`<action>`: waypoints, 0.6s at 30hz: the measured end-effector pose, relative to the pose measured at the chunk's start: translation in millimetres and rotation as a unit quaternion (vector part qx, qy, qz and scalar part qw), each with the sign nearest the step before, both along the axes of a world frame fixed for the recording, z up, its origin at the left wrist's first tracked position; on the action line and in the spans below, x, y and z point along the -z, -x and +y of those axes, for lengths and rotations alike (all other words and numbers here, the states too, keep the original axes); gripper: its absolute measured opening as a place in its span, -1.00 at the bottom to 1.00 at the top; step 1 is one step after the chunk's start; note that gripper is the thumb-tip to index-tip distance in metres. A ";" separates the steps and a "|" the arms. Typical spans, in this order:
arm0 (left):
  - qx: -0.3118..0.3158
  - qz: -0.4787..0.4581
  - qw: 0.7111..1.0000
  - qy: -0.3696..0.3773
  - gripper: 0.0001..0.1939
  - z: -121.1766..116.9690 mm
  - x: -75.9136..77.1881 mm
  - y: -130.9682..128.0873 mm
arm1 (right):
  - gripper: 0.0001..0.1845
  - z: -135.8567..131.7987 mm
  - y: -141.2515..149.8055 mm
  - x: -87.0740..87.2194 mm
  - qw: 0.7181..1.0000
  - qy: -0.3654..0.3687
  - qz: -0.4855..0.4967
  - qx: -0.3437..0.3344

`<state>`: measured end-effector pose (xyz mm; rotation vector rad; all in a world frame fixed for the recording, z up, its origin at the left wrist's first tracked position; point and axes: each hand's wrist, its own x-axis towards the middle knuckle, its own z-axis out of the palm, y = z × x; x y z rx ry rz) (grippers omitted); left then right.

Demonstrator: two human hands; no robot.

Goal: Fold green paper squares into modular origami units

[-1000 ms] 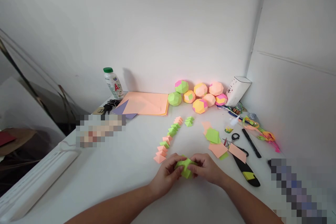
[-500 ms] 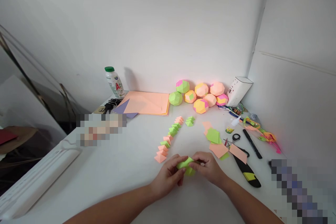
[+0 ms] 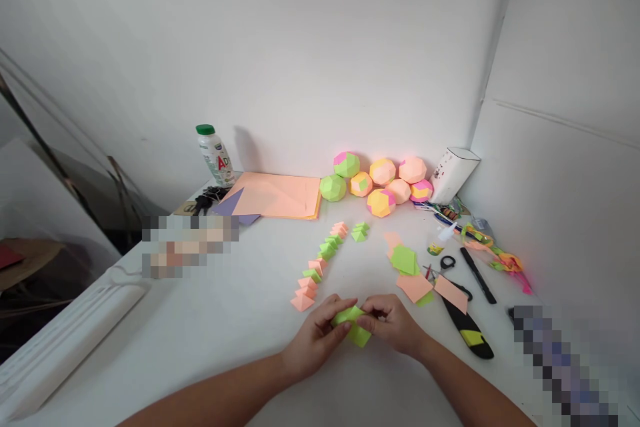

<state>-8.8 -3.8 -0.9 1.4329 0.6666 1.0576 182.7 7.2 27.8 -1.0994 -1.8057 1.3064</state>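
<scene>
Hands (image 3: 314, 341) (image 3: 396, 328) hold grn paper (image 3: 361, 336), corner ptg nearward, long axis unclear.

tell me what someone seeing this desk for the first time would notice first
Probably the bright faceted paper balls, clustered by the back wall, right of the flat peach paper. Next might be the green paper piece held between the left hand and right hand, low in the view. A row of small peach and green folded pieces runs from beside the left hand toward the balls.
</scene>
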 end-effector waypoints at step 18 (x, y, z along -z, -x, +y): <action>0.007 0.025 1.000 0.002 -0.65 -1.8 -3.5 1.2 | -0.73 -1.3 1.4 -3.6 0.998 -0.064 0.020 0.006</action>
